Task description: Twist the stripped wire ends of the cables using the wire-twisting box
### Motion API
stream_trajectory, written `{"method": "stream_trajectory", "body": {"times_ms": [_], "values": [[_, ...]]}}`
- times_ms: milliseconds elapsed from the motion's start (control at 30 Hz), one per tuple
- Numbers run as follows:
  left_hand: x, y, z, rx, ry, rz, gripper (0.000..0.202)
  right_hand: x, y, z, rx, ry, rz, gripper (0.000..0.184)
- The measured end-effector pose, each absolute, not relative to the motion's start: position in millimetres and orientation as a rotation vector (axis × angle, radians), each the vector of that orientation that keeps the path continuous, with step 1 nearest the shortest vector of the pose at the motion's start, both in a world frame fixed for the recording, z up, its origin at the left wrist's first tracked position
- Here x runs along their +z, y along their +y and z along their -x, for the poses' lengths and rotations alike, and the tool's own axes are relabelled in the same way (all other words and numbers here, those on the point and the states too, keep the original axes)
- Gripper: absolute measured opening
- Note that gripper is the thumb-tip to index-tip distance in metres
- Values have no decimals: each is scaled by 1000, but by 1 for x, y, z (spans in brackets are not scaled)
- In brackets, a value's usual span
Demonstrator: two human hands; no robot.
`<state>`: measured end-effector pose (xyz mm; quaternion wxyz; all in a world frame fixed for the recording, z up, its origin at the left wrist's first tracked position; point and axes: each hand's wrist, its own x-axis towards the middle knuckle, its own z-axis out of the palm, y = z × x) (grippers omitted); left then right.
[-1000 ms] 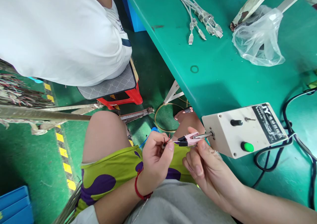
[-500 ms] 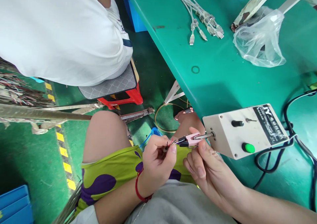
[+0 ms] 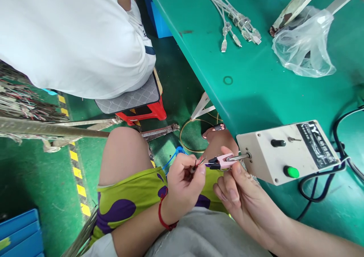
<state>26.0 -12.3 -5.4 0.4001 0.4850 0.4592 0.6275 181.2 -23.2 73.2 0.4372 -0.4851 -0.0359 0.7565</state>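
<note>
My left hand (image 3: 183,181) is closed in a pinch on a cable end with thin red, black and pale wires (image 3: 200,161) poking out past the thumb. The wire tips point at a pink clip (image 3: 223,161) with black-covered jaws, and a pale wire reaches the jaws. This clip sits on the metal shaft (image 3: 241,156) of a beige box-shaped machine (image 3: 284,151) with a black knob, a toggle switch and a green button. My right hand (image 3: 239,188) grips the clip's rear between thumb and fingers, its other fingers curled below. Whether the jaws grip the wire is too small to tell.
A bundle of clear-plugged cables (image 3: 241,25) and a plastic bag (image 3: 305,44) lie on the green table (image 3: 193,56). Black cords (image 3: 313,192) loop beside the machine. A person in a white shirt (image 3: 79,41) sits on a red stool (image 3: 142,115); a rack of wires stands at left.
The whole view has shifted slightly, so things sit a little further right. The red and black wire ends stand out more from the clip. Both hands keep their grips.
</note>
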Motion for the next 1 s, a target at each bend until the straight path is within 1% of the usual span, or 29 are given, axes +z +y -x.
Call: {"method": "stream_trajectory", "body": {"times_ms": [133, 267, 333, 400, 433, 533, 600, 667, 867, 1000], "values": [[-6, -12, -26, 1585, 1163, -1233, 21, 72, -22, -182, 1886, -68, 1195, 51], [-5, -12, -26, 1591, 1148, -1225, 22, 72, -23, -183, 1880, -87, 1195, 46], [-4, -12, -26, 1593, 1144, -1223, 21, 73, -25, -184, 1911, -104, 1184, 37], [-3, -11, -25, 1602, 1126, -1219, 22, 74, -28, -184, 2001, -117, 1175, 23], [-2, -10, -26, 1611, 1109, -1215, 23, 75, -30, -184, 2057, -112, 1174, 20], [0, -8, -27, 1645, 1066, -1189, 23, 75, -34, -182, 2178, -72, 1176, 22], [-1, -8, -27, 1659, 1049, -1152, 21, 74, -34, -182, 2187, -56, 1199, 33], [-4, -10, -28, 1654, 1041, -1095, 21, 73, -34, -182, 2153, -55, 1234, 38], [-16, -16, -27, 1606, 1088, -972, 25, 67, -32, -182, 2086, -36, 1273, 28], [-17, -15, -28, 1590, 1062, -945, 27, 68, -33, -180, 2065, -29, 1292, 34]]}}
